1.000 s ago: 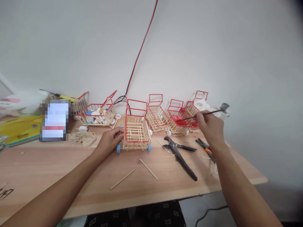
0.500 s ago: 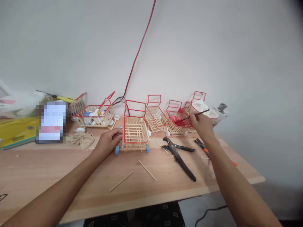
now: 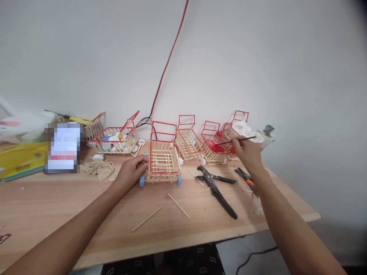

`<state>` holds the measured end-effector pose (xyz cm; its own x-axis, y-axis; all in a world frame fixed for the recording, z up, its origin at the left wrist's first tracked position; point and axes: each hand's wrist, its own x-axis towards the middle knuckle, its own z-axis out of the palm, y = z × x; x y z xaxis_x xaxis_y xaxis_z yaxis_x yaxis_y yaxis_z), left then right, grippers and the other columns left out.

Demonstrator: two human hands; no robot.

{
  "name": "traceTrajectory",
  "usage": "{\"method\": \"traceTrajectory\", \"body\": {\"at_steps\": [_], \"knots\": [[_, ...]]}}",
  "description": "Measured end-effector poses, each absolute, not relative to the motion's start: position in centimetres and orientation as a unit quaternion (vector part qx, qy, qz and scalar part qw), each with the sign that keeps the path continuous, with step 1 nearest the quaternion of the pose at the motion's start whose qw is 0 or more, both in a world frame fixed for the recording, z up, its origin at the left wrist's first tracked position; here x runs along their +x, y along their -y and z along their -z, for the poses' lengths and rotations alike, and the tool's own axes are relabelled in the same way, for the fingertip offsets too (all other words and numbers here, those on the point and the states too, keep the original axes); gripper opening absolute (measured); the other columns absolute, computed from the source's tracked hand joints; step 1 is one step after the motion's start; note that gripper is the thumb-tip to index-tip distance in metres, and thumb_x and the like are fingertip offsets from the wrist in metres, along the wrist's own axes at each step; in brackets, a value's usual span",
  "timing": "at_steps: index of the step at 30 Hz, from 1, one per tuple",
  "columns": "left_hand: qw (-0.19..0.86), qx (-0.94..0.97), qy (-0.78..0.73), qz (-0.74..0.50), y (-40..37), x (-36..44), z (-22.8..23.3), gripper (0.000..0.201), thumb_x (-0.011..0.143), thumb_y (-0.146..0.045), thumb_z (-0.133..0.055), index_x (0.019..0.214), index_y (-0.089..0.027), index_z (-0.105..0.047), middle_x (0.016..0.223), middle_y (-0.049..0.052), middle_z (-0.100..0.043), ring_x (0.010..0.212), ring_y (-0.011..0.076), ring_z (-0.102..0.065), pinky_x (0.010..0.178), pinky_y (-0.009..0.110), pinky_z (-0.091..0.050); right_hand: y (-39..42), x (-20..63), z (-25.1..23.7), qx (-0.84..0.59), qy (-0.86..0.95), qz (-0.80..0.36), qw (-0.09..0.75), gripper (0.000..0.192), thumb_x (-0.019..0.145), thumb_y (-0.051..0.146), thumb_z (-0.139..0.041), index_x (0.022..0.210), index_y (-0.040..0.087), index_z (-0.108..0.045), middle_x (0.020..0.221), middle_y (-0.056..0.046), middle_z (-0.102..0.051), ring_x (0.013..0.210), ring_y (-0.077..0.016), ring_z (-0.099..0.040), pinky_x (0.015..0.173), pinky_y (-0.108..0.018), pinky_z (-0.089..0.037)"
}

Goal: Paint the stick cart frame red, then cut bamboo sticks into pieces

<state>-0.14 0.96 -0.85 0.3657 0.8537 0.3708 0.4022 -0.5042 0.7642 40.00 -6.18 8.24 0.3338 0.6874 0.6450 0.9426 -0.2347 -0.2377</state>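
Observation:
A miniature shopping cart (image 3: 164,158) of thin wooden sticks stands before me, with a red rim and handle and blue wheels. At its left side, the curled fingers of my left hand (image 3: 133,170) hold it; some fingertips are hidden. My right hand (image 3: 249,152) pinches a thin dark paintbrush (image 3: 236,140). The brush points left, its tip over the red paint (image 3: 212,146), which appears to lie on a small cart (image 3: 213,154) at the back. Just behind my right hand is white crumpled tissue (image 3: 242,128).
More stick carts stand along the wall, one holding white and blue discs (image 3: 114,140). Black cutters (image 3: 216,191), orange-handled pliers (image 3: 248,180) and loose sticks (image 3: 178,205) lie on the wooden table (image 3: 100,236). A phone (image 3: 63,147) and a yellow packet (image 3: 24,160) are at left.
My right hand and the paintbrush have shifted slightly right, drawing the brush tip a little across the red paint. My left hand and the cart it holds have stayed put.

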Motion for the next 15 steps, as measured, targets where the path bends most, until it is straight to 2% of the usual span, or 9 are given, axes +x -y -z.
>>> {"method": "traceTrajectory", "body": {"at_steps": [9,15], "knots": [[0.290,0.774,-0.404,-0.391,-0.8,-0.1,0.8,0.022,0.081,-0.031,-0.051,0.086,-0.016,-0.065,0.070,-0.001,-0.064,0.062,0.0137,-0.055,0.059,0.023,-0.040,8.2,40.4,-7.9,-0.727,0.577,0.189,0.322,0.033,0.083,0.035,-0.047,0.090,0.016,-0.073,0.076,-0.010,-0.072,0.064,-0.0224,-0.064,0.060,-0.030,-0.044],[0.285,0.773,-0.404,-0.398,-0.7,0.0,0.7,0.021,0.080,-0.032,-0.051,0.082,-0.017,-0.065,0.069,-0.001,-0.064,0.060,0.0133,-0.053,0.059,0.023,-0.040,11.0,38.0,-9.3,-0.647,0.612,0.142,0.431,0.025,0.087,0.035,-0.050,0.097,0.020,-0.068,0.080,-0.004,-0.069,0.060,-0.0159,-0.059,0.057,-0.029,-0.046]]}}
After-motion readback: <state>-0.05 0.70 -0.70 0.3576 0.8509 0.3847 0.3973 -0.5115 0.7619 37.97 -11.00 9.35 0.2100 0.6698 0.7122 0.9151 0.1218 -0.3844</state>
